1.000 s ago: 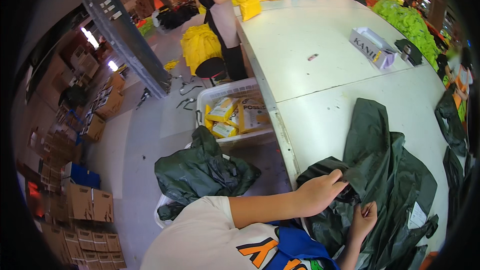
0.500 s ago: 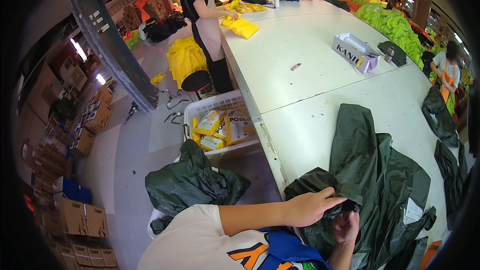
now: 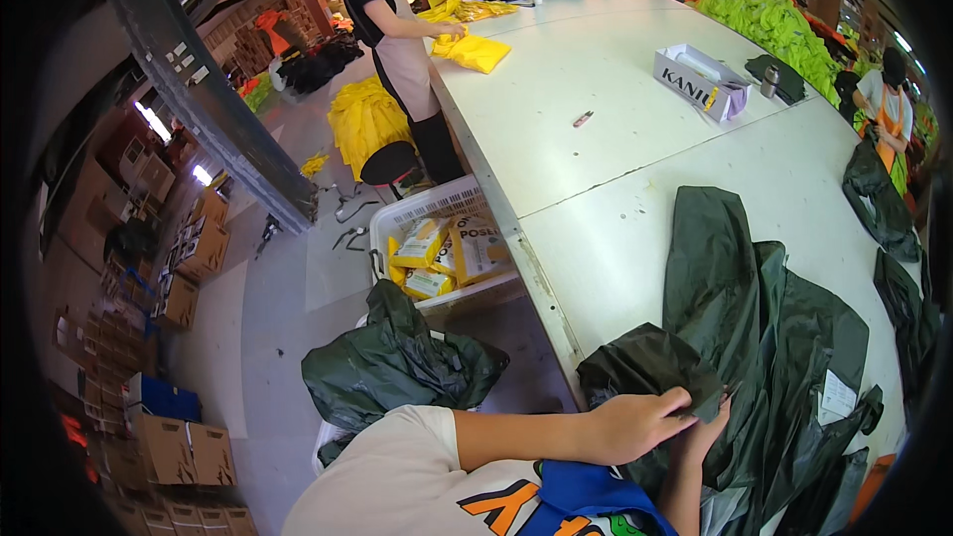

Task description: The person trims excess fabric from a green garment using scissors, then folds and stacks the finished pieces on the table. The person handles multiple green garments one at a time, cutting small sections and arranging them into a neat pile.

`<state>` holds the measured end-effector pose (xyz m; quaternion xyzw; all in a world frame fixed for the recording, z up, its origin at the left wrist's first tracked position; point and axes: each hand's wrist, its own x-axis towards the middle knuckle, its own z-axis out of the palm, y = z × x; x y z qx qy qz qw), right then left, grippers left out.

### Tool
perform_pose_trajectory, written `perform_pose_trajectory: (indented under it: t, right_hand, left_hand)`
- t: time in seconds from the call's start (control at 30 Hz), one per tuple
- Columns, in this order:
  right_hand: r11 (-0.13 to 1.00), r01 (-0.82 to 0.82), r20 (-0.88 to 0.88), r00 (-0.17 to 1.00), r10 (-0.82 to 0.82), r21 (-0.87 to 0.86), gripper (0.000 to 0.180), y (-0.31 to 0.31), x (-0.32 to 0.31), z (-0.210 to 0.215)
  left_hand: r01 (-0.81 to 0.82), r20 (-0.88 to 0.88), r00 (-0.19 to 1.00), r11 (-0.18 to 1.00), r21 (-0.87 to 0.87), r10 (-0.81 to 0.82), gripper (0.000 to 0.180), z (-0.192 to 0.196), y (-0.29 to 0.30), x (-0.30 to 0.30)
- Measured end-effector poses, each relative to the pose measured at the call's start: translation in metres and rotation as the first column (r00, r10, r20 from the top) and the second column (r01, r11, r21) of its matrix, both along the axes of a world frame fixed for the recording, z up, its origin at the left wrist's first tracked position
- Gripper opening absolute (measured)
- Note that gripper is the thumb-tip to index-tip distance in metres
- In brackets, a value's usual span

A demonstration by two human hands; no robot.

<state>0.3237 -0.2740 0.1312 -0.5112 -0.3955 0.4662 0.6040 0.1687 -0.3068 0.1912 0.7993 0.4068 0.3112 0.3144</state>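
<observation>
- Through the head view I see the dark green garment (image 3: 710, 288) spread over the near part of the white table (image 3: 596, 174), with its bunched part right by the table's left edge.
- My left hand (image 3: 635, 427) has thumb and finger closed in a narrow pinch on a flap of that bunched fabric. If the thin, slick-looking material slides, I could lose the flap.
- My right hand (image 3: 701, 437) is at the same flap, partly behind the left one; I cannot tell how firmly it grips, or whether it grips at all. An uneven pull between the hands could skew the flap or crease it.
- The bunched part looks poorly supported so near the edge, so its weight could drag more cloth off the table.
- Several folds lie over one another under the hands, and I might catch a second layer by mistake, since all are the same dark colour.
- The white paper label (image 3: 837, 395) on the garment's right side could bend or tear if that side is hauled across.
- Below the edge sits a dark green fabric heap (image 3: 397, 367); cloth slipping off leftward could get mixed with it.
</observation>
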Motion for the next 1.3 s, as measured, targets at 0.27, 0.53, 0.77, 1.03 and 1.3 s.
perform_pose_trajectory:
  t: [0.27, 0.53, 0.77, 1.03, 1.3]
  right_hand:
    - [0.988, -0.145, 0.287, 0.95, 0.125, 0.048, 0.018, -0.035, -0.016, 0.048]
    - [0.983, 0.025, 0.328, 0.941, -0.086, 0.184, 0.017, -0.021, -0.008, 0.036]
    - [0.993, 0.01, 0.211, 0.977, -0.034, 0.115, 0.017, -0.024, 0.0, 0.038]
    - [0.956, -0.233, 0.425, 0.894, 0.139, 0.179, 0.025, -0.048, -0.009, 0.067]
    - [0.991, -0.025, -0.011, 1.0, 0.027, 0.13, 0.018, -0.047, -0.011, 0.06]
  left_hand:
    - [-0.266, -0.298, 0.91, 0.958, 0.111, 0.287, 0.027, 0.027, 0.036, -0.06]
    - [-0.148, -0.033, 0.987, 0.971, 0.187, 0.157, 0.041, 0.028, 0.022, -0.047]
    - [-0.121, -0.006, 0.992, 0.963, 0.242, 0.126, 0.042, 0.024, 0.013, -0.026]
    - [-0.272, -0.164, 0.935, 0.932, 0.241, 0.315, 0.02, 0.028, 0.021, -0.032]
    - [-0.337, 0.304, 0.909, 0.932, 0.133, 0.285, 0.051, 0.022, 0.022, -0.031]
